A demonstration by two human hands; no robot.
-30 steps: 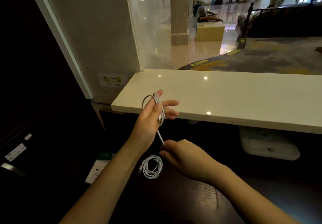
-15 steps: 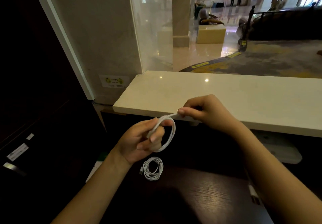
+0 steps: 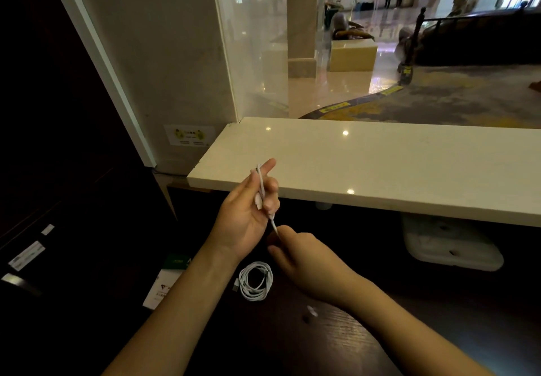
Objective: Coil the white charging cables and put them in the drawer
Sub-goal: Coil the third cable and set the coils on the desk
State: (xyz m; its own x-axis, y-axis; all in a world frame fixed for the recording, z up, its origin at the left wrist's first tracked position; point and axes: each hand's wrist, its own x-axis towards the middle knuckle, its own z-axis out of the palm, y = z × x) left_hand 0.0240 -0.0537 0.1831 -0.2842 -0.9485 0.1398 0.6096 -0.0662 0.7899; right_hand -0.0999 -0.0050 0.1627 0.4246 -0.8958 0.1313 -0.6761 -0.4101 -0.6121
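My left hand is raised in front of the white counter edge, with loops of a white charging cable wound round its fingers. The cable's free end runs down to my right hand, which pinches it just below the left. A second white cable, coiled into a small ring, lies on the dark wooden desk under both hands. No drawer is visible.
A white stone counter juts over the desk, with a glass pane behind it. A white plastic tray sits under the counter at right. A green-and-white card lies at the desk's left, beside dark cabinetry with labels.
My right hand came down from the counter edge to below the left hand, drawing the cable round. The left hand rose and turned, the loops now edge-on across its fingers.
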